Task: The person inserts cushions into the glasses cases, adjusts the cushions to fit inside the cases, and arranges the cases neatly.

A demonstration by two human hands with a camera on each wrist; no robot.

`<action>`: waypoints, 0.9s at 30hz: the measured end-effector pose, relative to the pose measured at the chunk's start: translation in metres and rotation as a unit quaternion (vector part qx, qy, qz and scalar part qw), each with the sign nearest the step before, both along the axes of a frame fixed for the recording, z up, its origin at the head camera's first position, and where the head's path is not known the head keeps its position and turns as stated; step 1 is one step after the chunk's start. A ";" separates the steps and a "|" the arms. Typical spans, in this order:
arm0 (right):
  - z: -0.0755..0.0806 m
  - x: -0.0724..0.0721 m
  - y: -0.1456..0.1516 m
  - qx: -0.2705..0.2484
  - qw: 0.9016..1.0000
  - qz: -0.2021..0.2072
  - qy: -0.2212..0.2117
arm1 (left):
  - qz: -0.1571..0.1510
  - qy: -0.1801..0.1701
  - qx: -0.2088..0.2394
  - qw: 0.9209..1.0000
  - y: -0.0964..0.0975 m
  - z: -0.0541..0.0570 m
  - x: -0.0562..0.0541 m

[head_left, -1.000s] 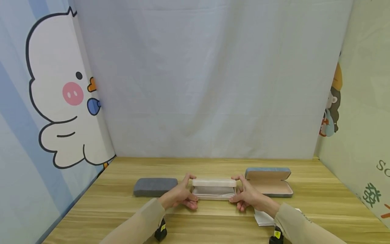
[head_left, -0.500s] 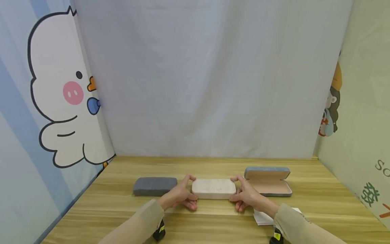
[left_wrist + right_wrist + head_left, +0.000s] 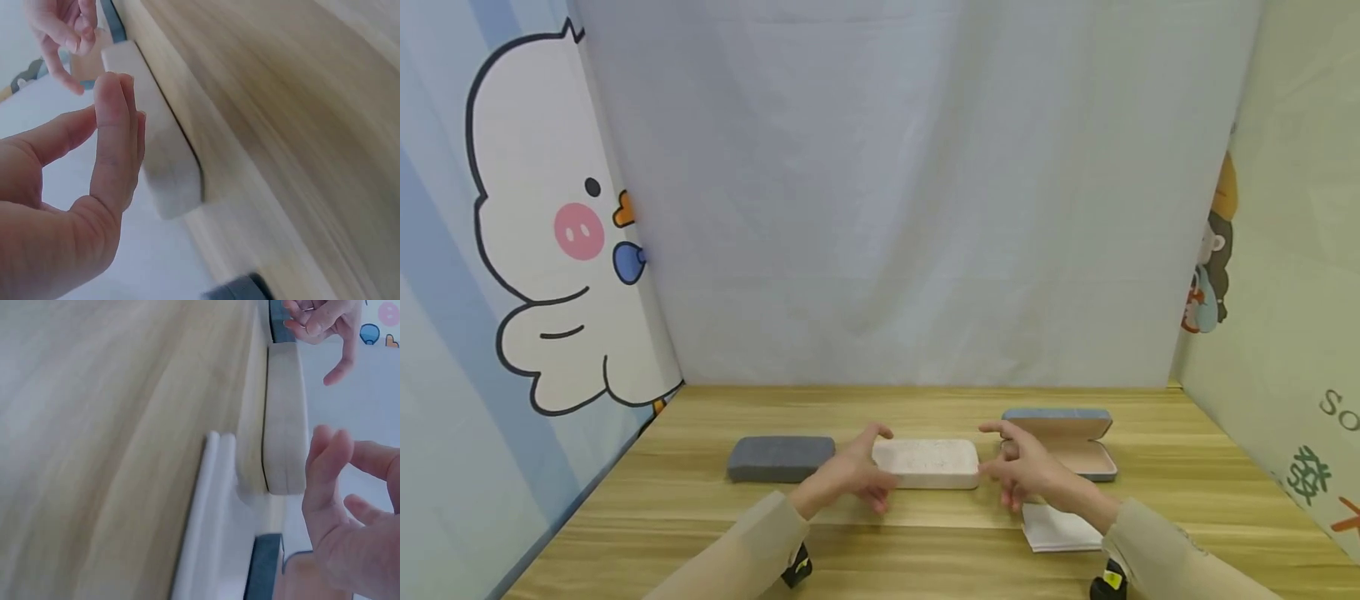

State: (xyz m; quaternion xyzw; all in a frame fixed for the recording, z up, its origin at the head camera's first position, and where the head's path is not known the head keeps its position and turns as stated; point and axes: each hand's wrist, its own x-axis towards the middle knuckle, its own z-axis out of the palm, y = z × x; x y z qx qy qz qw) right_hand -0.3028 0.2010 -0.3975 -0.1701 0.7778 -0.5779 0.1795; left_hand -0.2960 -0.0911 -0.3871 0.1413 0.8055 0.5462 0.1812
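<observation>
A cream-white glasses case [image 3: 931,464] lies closed on the wooden table, between the two hands. At its left end is my left hand [image 3: 852,472], fingers and thumb spread apart and overlapping the case's edge in the head view. My right hand [image 3: 1028,468] stands off the right end, index finger stretched out and the other fingers loosely bent, holding nothing. In the left wrist view the case [image 3: 165,147] shows beyond the left hand's fingers. The right wrist view has the case [image 3: 285,419] beyond the right fingertips.
A closed grey glasses case [image 3: 784,460] lies to the left. At the right a blue glasses case [image 3: 1086,457] stands open, its peach lining showing. A folded white cloth [image 3: 1060,530] lies near the right forearm. A pale curtain [image 3: 917,200] hangs behind the table.
The white case's lid has come down, hiding the white cloth inside. Both hands have then let go of its ends; the right hand has drawn away to the right.
</observation>
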 end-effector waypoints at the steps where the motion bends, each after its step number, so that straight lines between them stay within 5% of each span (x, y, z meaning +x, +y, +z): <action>1: 0.001 0.001 0.004 -0.004 1.000 0.003 0.000 | -0.005 -0.002 -0.001 1.000 0.004 0.002 0.002; 13: 0.006 0.014 0.052 -0.002 0.999 -0.042 0.026 | -0.103 -0.087 0.088 0.987 0.059 -0.006 0.008; 27: -0.005 0.030 0.114 -0.034 0.999 -0.014 -0.030 | -0.125 -0.150 0.102 0.976 0.112 -0.021 0.017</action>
